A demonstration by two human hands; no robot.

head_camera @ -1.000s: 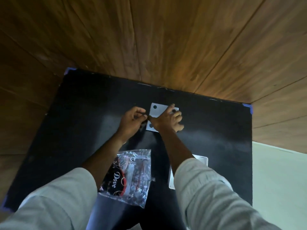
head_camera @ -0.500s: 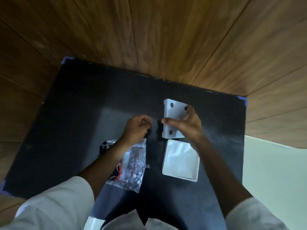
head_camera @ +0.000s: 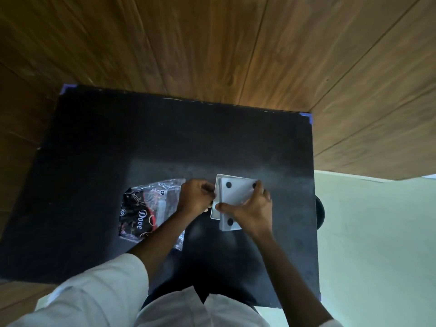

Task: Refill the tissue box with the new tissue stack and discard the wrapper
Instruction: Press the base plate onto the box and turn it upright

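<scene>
A white tissue box (head_camera: 213,210) lies on the black table (head_camera: 141,138), and only its left rim shows. A white panel with black round feet (head_camera: 236,193) rests tilted on top of it. My right hand (head_camera: 253,210) grips this panel from the right, thumb on its near left edge. My left hand (head_camera: 195,199) is curled against the box's left rim and pinches it. To the left, the crumpled clear and black "Dove" wrapper (head_camera: 144,208) lies flat, partly under my left forearm. I cannot see the tissue stack itself.
Wooden wall panels rise behind the table. Blue tape marks the table's far corners (head_camera: 311,118). A pale floor (head_camera: 377,232) runs past the table's right edge, where a dark round object (head_camera: 319,212) pokes out.
My right hand has carried the footed panel toward me and set it over the white box. My left hand has moved right to the box's left rim. The view has shifted.
</scene>
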